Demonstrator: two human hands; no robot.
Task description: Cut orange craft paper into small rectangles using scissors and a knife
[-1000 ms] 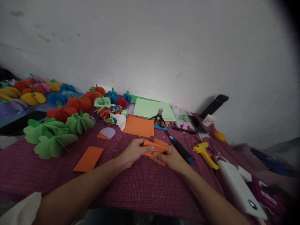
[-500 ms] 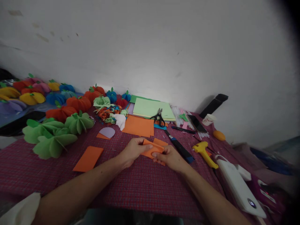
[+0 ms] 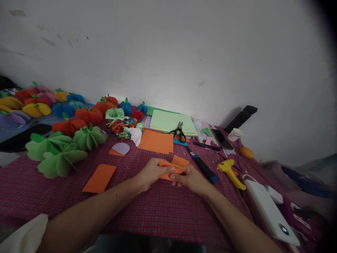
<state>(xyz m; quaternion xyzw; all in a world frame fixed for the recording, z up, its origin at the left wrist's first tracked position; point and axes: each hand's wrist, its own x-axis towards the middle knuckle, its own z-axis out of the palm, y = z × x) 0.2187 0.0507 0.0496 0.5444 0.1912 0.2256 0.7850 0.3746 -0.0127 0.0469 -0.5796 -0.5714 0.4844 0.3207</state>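
Between my two hands is a folded piece of orange paper (image 3: pixel 168 170), held just above the cloth. My left hand (image 3: pixel 152 172) grips its left side, thumb on top. The right end is pinched by the fingers of my right hand (image 3: pixel 190 178). Just behind the hands lies another orange paper piece (image 3: pixel 180 160), partly hidden. A stack of orange sheets (image 3: pixel 155 141) rests farther back, and a folded orange rectangle (image 3: pixel 100 178) lies to the left. Near it, a lilac paper half-circle (image 3: pixel 121 148) sits on an orange one.
Scissors (image 3: pixel 179 133) lie on pale green sheets (image 3: pixel 168 121). Right of my hands are a utility knife (image 3: pixel 201 164), a yellow glue gun (image 3: pixel 231 173) and a white power bank (image 3: pixel 268 207). Green paper pumpkins (image 3: pixel 60 163), paper scraps (image 3: pixel 121 127) and other coloured pumpkins fill the left side.
The orange paper in my hands has been tilted and folded over more, showing a narrower shape. Both hands stay in nearly the same place.
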